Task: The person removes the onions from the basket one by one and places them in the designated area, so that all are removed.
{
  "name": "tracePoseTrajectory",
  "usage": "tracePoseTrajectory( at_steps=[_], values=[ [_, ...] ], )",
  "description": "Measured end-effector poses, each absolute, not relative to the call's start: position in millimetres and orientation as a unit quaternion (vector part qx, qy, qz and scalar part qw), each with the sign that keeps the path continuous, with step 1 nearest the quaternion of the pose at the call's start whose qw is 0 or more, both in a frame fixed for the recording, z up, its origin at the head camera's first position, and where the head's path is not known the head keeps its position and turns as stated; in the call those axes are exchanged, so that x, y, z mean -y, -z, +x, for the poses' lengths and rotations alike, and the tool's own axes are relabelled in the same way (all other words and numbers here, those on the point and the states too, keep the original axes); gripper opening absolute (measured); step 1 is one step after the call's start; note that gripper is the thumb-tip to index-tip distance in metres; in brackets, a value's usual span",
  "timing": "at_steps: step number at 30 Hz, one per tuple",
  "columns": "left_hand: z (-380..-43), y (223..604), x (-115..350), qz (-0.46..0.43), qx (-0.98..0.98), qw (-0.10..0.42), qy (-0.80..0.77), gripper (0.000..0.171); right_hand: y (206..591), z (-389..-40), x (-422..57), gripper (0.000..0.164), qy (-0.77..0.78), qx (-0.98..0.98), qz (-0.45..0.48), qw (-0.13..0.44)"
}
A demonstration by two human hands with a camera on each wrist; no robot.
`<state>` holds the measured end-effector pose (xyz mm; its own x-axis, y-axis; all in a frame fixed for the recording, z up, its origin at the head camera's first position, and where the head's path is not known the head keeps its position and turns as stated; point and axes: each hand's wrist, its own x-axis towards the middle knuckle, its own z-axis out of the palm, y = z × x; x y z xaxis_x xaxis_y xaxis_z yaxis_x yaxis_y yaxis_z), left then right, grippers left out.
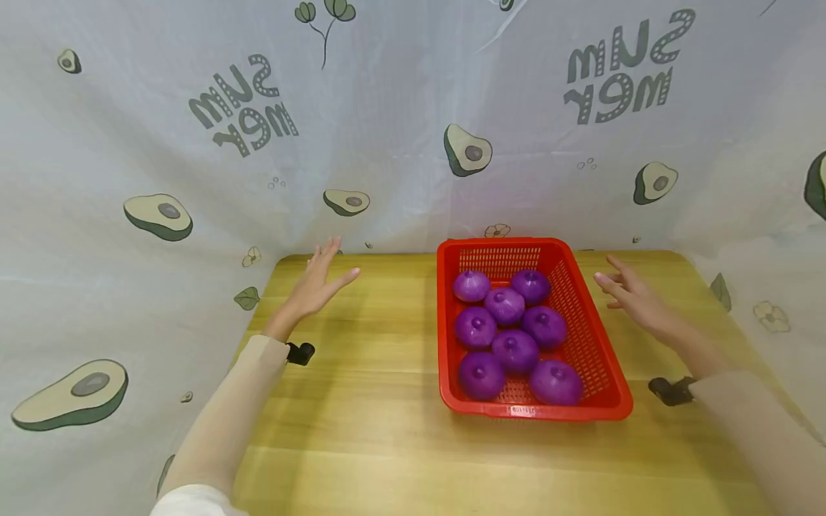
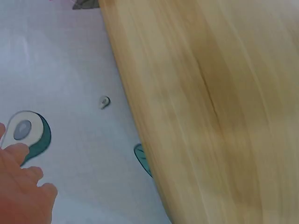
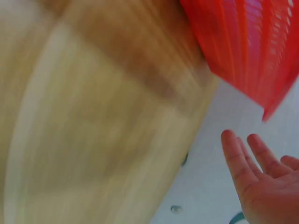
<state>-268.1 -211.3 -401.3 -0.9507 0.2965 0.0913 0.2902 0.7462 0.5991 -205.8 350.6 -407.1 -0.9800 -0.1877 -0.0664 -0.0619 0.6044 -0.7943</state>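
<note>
Left sleeve (image 1: 222, 419) nearest the camera, at lower left; holds nothing in either grip, left hand (image 1: 315, 283) spread wide at left of centre, right hand (image 1: 637, 295) loosely extended near the red basket (image 1: 561, 414), right of centre. Seems to be at a hands-off step, with eight purple onion-like balls (image 1: 515, 351) inside the basket on the desk (image 1: 361, 416). For a hold, calls for curling fingers round opposite rims.

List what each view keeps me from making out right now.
Undersides of the purple items: head view, hidden by their tops.
Lettering on the red basket: head view, too small.
Rest of the left hand: left wrist view, cut off by left and bottom edges.
Grain of the tabletop: right wrist view, blurred.
</note>
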Motion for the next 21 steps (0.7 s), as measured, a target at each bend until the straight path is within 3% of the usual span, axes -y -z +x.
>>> tracePoseTrajectory(
  at_steps=[9, 21],
  values=[
    [-267.0, 383.9, 184.3, 0.239, -0.872, 0.073, -0.421, 0.080, 421.8, -198.5, -336.4, 0.069, 0.499, -0.862, -0.075, 0.051],
    [-267.8, 371.0, 145.7, 0.307, -0.829, 0.168, -0.437, 0.079, 437.2, -193.4, -325.6, 0.067, 0.539, -0.840, -0.055, 0.033]
  ],
)
